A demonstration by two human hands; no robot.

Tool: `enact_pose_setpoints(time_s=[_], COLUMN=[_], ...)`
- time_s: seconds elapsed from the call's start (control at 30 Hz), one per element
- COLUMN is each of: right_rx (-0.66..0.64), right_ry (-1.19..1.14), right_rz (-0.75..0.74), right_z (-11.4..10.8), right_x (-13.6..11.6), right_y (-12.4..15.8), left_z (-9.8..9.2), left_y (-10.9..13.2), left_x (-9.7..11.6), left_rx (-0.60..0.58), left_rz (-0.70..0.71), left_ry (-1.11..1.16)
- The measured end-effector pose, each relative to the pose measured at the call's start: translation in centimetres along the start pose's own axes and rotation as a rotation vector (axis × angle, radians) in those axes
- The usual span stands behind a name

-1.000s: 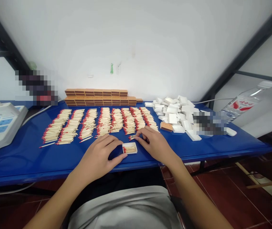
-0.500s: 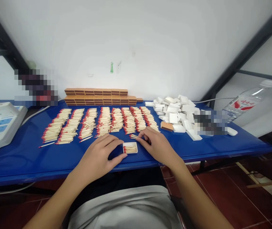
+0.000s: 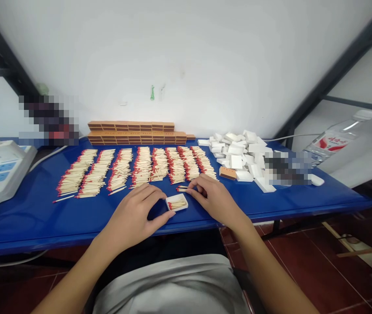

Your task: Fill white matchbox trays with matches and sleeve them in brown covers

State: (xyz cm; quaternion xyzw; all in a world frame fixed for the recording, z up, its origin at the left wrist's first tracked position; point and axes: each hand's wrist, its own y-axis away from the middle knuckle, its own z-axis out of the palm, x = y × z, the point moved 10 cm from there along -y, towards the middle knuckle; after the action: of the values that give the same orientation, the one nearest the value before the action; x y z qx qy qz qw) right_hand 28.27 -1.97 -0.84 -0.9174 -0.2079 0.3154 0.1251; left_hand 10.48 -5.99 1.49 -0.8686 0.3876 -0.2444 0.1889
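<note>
My left hand (image 3: pixel 142 209) grips a small white matchbox tray (image 3: pixel 186 201) at its left end, between thumb and fingers. Inside the tray lie several red-headed matches (image 3: pixel 177 204), heads toward the left. Just right of and above it, my right hand (image 3: pixel 212 197) is closed, thumb and forefinger pinched on a few matches (image 3: pixel 181 188) whose red heads point left. Behind both hands, long rows of loose matches (image 3: pixel 141 163) spread over the blue table (image 3: pixel 114 222).
Stacked brown matchbox sleeves (image 3: pixel 136 137) line the wall. A heap of white trays (image 3: pixel 236 150) lies right, with one brown matchbox (image 3: pixel 227 173) before it. A power strip (image 3: pixel 12 174) stands left, a plastic bottle (image 3: pixel 331 139) right. The table's front edge is close to my body.
The tray in my left hand has turned slightly, and its left end has shifted a little left. My right hand stays in place with its matches, which have spread apart a little.
</note>
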Motion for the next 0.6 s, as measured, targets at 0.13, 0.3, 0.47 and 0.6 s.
enact_pose_setpoints(time_s=[0.13,0.3,0.47,0.6], right_rx=[0.006,0.005,-0.003,-0.008], right_ry=[0.012,-0.001,-0.024,-0.024], right_rz=[-0.003,-0.013,-0.015,-0.017], right_z=[-0.1,-0.2,-0.4,-0.4], right_x=[-0.1,-0.1,-0.1,-0.1], right_y=[0.0,0.2,0.4,0.5], left_z=[-0.5,-0.8,-0.3,-0.2], left_y=[0.0,-0.1,-0.1,0.0], left_x=[0.3,0.2,0.1,0.2], left_rx=[0.032,0.055,0.02,0.004], left_rz=[0.005,-0.006,-0.01,0.003], left_ry=[0.022,0.036,0.01,0.021])
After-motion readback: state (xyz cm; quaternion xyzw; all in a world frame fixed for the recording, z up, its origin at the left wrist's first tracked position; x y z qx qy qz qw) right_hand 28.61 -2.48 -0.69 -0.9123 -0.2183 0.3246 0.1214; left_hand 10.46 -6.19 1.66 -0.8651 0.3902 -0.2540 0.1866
